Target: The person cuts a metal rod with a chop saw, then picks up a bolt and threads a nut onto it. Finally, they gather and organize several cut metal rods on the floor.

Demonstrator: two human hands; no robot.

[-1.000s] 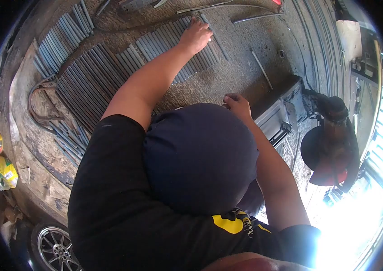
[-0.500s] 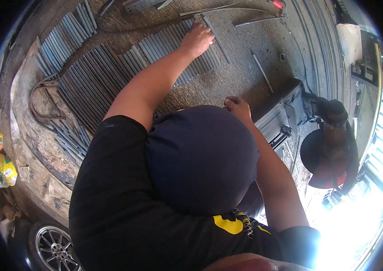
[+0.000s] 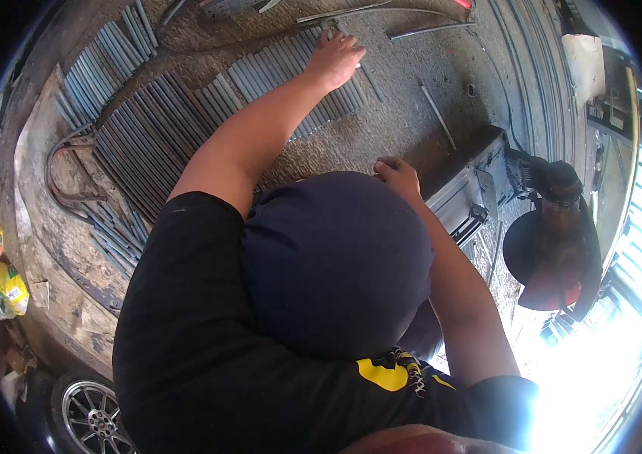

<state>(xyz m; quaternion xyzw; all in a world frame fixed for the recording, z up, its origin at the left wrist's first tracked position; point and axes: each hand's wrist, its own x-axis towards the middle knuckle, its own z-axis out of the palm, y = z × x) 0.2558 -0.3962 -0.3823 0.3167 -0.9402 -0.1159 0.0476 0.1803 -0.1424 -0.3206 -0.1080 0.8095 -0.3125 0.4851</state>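
Note:
My left hand (image 3: 335, 60) is stretched out over the far right end of a row of short grey metal rods (image 3: 268, 73). Its fingers are spread and partly bent, with the fingertips over a single rod (image 3: 370, 82) lying just right of the row. Close to my body, my right hand (image 3: 400, 178) is curled with thumb and fingers together, beside the dark metal body of a machine (image 3: 461, 170). What these fingers hold, if anything, I cannot make out. A dark blue rounded cloth shape (image 3: 340, 265) covers the middle of the view.
Longer dark rods (image 3: 156, 136) lie side by side at the left, with more grey rods (image 3: 109, 64) beyond. A loose rod (image 3: 438, 117) rests on the floor. At right stands a round dark disc (image 3: 527, 250). Yellow containers (image 3: 7, 290) and a wheel (image 3: 96, 418) are far left.
My left hand has shifted slightly right, from the end of the row toward the single rod, with its fingers more spread. My right hand stays nearly still. The view has moved slightly.

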